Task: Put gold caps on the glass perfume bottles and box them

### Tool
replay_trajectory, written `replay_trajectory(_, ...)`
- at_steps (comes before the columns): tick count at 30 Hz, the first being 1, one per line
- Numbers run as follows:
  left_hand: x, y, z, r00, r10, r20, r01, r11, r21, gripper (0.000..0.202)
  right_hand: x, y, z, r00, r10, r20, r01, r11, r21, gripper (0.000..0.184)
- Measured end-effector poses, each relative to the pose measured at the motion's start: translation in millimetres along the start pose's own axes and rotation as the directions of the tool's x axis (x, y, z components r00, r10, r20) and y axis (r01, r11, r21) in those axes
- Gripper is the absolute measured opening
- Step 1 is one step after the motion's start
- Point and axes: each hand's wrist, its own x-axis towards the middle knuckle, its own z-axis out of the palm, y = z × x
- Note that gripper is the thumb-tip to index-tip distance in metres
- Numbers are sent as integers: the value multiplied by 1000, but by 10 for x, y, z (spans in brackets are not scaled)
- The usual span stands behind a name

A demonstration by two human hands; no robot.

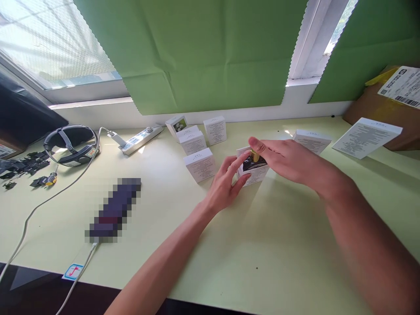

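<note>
A small white printed box [259, 177] stands on the pale tabletop between my hands. A gold cylindrical cap [255, 155] shows at its top, beside a dark, glossy surface. My left hand [225, 183] is closed around the box's left side, with one fingertip close to the cap. Coming in from the right, my right hand [287, 161] lies across the top right of the box. Its thumb reaches out just above the cap, while most of its other fingers are hidden, so its grip cannot be made out.
Several similar white boxes, including one nearby [201, 166], stand left of my hands; two more [364, 138] [313, 142] stand right. A power strip [141, 140], a headband device [70, 146], a blurred phone-like slab [114, 210] and cables lie left. A carton [370, 103] occupies the back right corner.
</note>
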Motion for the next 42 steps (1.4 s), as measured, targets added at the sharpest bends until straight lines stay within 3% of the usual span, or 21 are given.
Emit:
replay_trajectory(11,15,35,-4,999,-48,-4,48,999,-8,49,13,-127,75,990,134,-29,-135,991,-18,47)
replay_trajectory(35,2,28,23,999,-18,-38,18,1000,-6,53,30,-167,119,998,42,-53,-46,995,-87,39)
replay_trajectory(42,-29,18,37,999,38,10,-38,999,-5,54,-30,-41,-88,996,-2,86,0,1000,21,42)
